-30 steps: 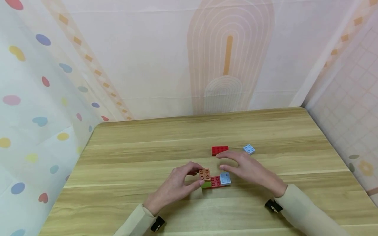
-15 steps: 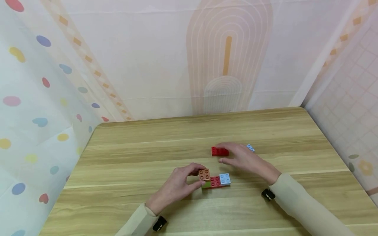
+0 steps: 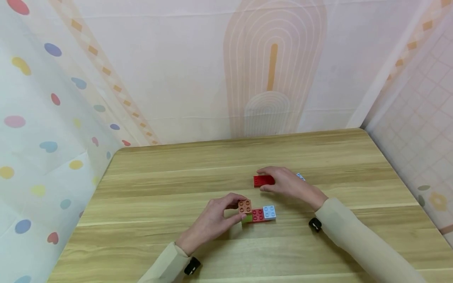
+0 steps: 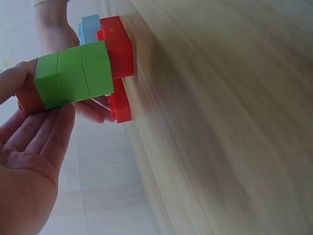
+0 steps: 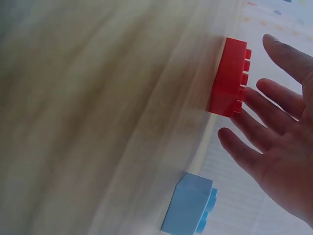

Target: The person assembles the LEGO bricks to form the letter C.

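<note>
My left hand (image 3: 214, 224) grips an orange brick (image 3: 244, 206) between thumb and fingers. It tops a column of several green bricks (image 4: 73, 72). The column stands on one end of a red brick (image 4: 117, 49), and a light blue brick (image 3: 269, 212) sits on the other end. Farther back, my right hand (image 3: 288, 182) hovers over a loose red brick (image 5: 229, 78), fingers spread and thumb apart. In the right wrist view the fingertips are near its studs; whether they touch it cannot be told.
A loose light blue brick (image 5: 190, 203) lies to the right of the loose red brick, mostly hidden behind the right hand in the head view. The wooden table (image 3: 170, 169) ends at a patterned cloth (image 3: 184, 78) at the back.
My right hand has moved away from the built bricks, back over the loose red brick, and covers more of the loose light blue one. The left hand keeps its grip nearly in place.
</note>
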`<state>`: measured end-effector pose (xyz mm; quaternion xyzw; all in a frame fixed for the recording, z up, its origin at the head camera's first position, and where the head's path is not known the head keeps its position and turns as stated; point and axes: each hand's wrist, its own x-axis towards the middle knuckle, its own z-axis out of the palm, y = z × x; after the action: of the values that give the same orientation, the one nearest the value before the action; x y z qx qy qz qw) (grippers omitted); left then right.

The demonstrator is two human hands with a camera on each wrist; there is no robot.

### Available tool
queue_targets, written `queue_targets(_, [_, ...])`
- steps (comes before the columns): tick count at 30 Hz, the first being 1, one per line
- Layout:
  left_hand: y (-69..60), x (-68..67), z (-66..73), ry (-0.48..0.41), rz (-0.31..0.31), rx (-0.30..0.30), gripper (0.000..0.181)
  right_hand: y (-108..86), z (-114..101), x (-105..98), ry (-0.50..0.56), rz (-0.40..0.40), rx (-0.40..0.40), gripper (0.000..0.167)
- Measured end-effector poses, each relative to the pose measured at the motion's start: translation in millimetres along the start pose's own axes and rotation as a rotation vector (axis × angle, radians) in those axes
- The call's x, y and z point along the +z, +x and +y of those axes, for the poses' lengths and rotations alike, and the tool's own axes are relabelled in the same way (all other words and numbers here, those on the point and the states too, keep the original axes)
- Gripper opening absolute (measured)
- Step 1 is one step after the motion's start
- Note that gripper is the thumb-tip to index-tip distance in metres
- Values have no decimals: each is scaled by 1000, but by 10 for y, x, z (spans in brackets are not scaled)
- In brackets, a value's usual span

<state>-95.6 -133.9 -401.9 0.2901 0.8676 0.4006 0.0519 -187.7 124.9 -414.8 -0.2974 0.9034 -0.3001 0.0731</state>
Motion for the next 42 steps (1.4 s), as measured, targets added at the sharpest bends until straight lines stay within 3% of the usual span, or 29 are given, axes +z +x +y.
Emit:
queue_targets(12, [7,6,39,-17,-20,-24,36,47,35,9,-14,-41,64,50])
queue_targets(19, [17,21,35,-3,-22,-26,36,48,40,0,-52,-47,46,40])
queue_targets(27, [23,21,45,3,-14,-24,35,-3,10,-21,-100,-18,27,37])
queue_targets(42, [14,9,30,-14,-13,-30,35,-164,-145,-59,-84,71,-39,35])
